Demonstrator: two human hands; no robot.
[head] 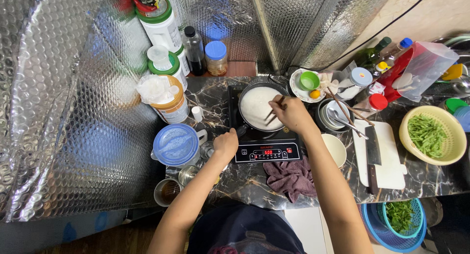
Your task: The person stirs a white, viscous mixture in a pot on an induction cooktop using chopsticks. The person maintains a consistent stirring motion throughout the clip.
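Note:
A dark frying pan (246, 93) holding a white batter-like layer (257, 107) sits on a black induction cooktop (267, 150). My right hand (293, 113) holds a pair of chopsticks (272, 114) whose tips rest in the white layer. My left hand (226, 143) is closed around the pan's handle at the cooktop's front left corner.
Jars and bottles (172, 68) stand at the left and back against a foil wall. A cutting board with a cleaver (374, 145), a yellow colander of green beans (430, 134), bowls (335, 149) and a purple cloth (291, 177) lie to the right. A blue basket (396, 222) sits below.

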